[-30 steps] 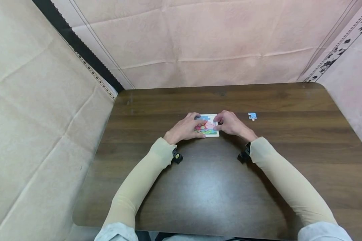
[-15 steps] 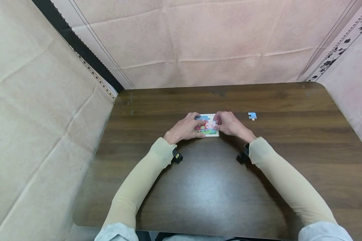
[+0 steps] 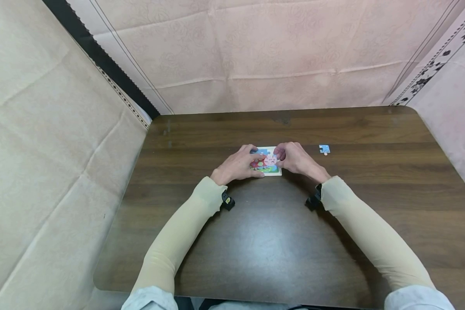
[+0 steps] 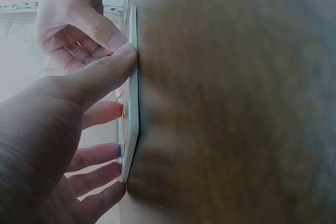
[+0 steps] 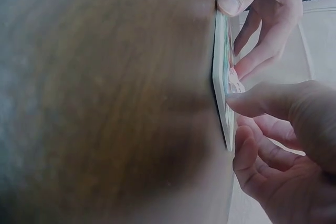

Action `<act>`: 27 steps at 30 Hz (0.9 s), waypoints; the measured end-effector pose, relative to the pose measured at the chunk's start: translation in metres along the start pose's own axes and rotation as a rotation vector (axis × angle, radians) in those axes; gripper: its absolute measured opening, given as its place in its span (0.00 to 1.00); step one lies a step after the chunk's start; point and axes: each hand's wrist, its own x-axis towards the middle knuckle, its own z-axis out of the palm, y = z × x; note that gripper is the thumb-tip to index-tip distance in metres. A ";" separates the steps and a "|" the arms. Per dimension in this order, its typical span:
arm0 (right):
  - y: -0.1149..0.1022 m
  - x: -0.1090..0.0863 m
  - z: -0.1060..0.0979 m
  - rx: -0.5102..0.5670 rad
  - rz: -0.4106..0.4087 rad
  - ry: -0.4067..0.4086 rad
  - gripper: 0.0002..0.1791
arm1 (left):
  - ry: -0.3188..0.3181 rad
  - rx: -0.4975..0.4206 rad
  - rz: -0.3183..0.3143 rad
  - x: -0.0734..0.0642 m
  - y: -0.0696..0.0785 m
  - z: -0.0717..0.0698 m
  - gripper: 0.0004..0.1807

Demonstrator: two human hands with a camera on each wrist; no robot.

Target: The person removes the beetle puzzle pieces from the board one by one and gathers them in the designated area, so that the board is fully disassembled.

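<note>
"Puzzle board (image 3: 274, 174), from the head: on the table (image 3: 275, 237), long axis apparently left-to-right, picture's green side near."

"Left wrist?"

"Left hand (image 4: 52, 114) curls round its left end."

"Right wrist?"

"Right hand (image 5: 312, 129) half curled, thumb touching the picture; can't tell if it pinches anything. Piece-fitting, I'd guess; next wants gentle pressing."

Head view: bright, even; glare patch on desk (image 3: 271, 241), ctr front; soft shadows along sleeves (image 3: 180, 230). L/R wrist views: dimmer, hazy; desk blurred, cloth (image 4: 18, 61) washed out; dk shadow nr R hand (image 5: 296, 177).
</note>
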 end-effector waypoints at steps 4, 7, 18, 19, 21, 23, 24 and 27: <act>0.001 0.001 -0.001 0.005 0.004 -0.009 0.17 | 0.001 0.002 -0.001 0.000 0.000 0.000 0.38; 0.002 0.003 -0.002 0.001 0.000 -0.012 0.18 | 0.002 0.000 -0.002 0.000 -0.001 0.000 0.38; 0.005 0.005 -0.002 -0.022 -0.016 0.000 0.18 | 0.005 -0.009 -0.004 0.001 -0.002 0.001 0.39; 0.005 0.005 -0.002 -0.024 -0.014 -0.002 0.18 | 0.004 -0.010 -0.004 0.001 -0.002 0.001 0.39; 0.006 0.006 -0.001 -0.031 -0.010 -0.003 0.18 | 0.004 -0.009 -0.005 0.001 -0.002 0.001 0.39; 0.006 0.005 -0.001 -0.039 -0.005 -0.005 0.18 | 0.005 -0.007 -0.005 0.001 -0.002 0.001 0.39; 0.006 0.005 -0.001 -0.043 -0.004 -0.007 0.18 | 0.006 -0.005 -0.005 0.001 -0.002 0.001 0.39; 0.007 0.005 0.000 -0.052 -0.001 -0.008 0.18 | 0.008 -0.002 -0.007 0.001 -0.002 0.002 0.39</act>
